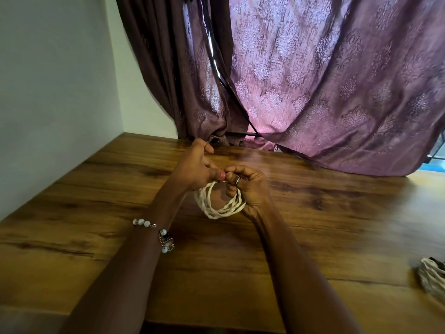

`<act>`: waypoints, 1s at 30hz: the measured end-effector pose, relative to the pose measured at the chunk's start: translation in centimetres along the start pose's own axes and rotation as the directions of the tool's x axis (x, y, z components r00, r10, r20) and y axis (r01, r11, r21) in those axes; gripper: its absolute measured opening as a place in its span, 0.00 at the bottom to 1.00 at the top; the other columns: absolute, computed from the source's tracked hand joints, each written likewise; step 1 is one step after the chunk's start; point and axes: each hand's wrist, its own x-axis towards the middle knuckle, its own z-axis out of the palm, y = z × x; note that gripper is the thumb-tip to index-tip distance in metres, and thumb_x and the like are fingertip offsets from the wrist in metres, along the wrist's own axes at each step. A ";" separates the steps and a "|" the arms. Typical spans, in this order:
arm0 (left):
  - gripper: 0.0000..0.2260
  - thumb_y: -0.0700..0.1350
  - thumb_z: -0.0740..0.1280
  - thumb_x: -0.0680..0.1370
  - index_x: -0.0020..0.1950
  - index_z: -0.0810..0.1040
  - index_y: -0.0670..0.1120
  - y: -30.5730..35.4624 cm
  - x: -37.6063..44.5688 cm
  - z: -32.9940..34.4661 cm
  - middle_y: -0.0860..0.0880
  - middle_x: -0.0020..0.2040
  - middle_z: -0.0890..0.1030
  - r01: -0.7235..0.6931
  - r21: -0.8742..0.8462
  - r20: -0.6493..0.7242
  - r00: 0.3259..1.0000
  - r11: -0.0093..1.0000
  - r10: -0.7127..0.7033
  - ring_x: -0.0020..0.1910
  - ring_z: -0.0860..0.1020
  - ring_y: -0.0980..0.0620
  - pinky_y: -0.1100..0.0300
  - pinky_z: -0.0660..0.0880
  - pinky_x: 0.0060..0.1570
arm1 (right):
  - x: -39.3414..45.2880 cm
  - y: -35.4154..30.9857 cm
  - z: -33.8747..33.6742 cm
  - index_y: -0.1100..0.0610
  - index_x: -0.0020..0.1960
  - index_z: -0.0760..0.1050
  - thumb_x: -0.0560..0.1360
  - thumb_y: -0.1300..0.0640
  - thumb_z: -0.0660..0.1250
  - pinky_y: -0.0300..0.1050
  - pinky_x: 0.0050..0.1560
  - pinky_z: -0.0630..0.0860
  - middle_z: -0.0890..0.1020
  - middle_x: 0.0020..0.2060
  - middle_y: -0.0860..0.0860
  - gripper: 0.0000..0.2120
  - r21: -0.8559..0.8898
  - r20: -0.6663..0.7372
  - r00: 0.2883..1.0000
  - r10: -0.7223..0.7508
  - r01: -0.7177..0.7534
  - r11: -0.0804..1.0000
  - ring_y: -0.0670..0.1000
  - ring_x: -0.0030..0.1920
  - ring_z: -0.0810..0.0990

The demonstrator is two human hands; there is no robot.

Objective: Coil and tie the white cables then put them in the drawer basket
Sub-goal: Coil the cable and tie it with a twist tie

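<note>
Right above the middle of the wooden table (313, 237), the white cable (218, 208) hangs as a loose coil of several twisted loops, held up between both hands and clear of the tabletop or just over it; which of the two cannot be told. The left hand (196, 169) grips the coil's upper left side, its fingers curled round the strands and its pink-nailed thumb pressed down at the top of the loops. The right hand (250, 189) grips the coil's right side, fingers curled inward round the strands, with a ring (237, 181) on one finger close to the left thumb. The two hands meet at the top of the coil, fingertips almost touching there, while the lower arc of the loops sags free beneath them.

On the left wrist, nearer the camera than the coil, sits a beaded bracelet (157, 233) with pale round beads and a metal charm. Far to the right of the coil, at the table's right edge, lies a second bundle of pale cable (432, 276), partly cut off by the frame. Beyond the coil, at the back of the table, a patterned purple curtain (325, 80) drapes down onto the wood, and a darker brown curtain (173, 68) hangs to its left. A plain pale wall (53, 92) stands left of the table.
</note>
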 end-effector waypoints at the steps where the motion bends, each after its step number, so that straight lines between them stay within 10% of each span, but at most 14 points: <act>1: 0.23 0.30 0.73 0.69 0.53 0.62 0.44 0.0 0.0 -0.1 0.43 0.35 0.80 0.004 0.001 0.007 1.000 1.000 -0.004 0.33 0.78 0.48 0.58 0.75 0.37 | 0.0 0.0 0.0 0.67 0.42 0.76 0.74 0.75 0.61 0.36 0.21 0.70 0.79 0.27 0.56 0.08 -0.007 0.007 1.000 0.002 -0.002 1.000 0.47 0.20 0.68; 26: 0.23 0.34 0.74 0.70 0.53 0.63 0.47 -1.1 0.4 0.0 0.41 0.40 0.81 -0.022 0.057 -0.063 0.998 0.998 0.025 0.38 0.80 0.48 0.58 0.76 0.41 | 0.0 -0.4 -0.1 0.66 0.43 0.78 0.74 0.73 0.64 0.39 0.23 0.76 0.81 0.28 0.56 0.06 -0.144 0.029 0.999 0.023 -0.018 0.989 0.47 0.20 0.74; 30: 0.25 0.33 0.75 0.68 0.54 0.63 0.43 -0.9 0.3 0.7 0.46 0.35 0.79 -0.049 -0.042 -0.151 0.988 0.998 0.043 0.27 0.77 0.62 0.72 0.72 0.28 | 0.1 -0.5 0.0 0.66 0.44 0.76 0.75 0.73 0.62 0.34 0.21 0.67 0.79 0.28 0.54 0.06 -0.108 0.021 1.000 -0.017 0.019 0.994 0.45 0.20 0.67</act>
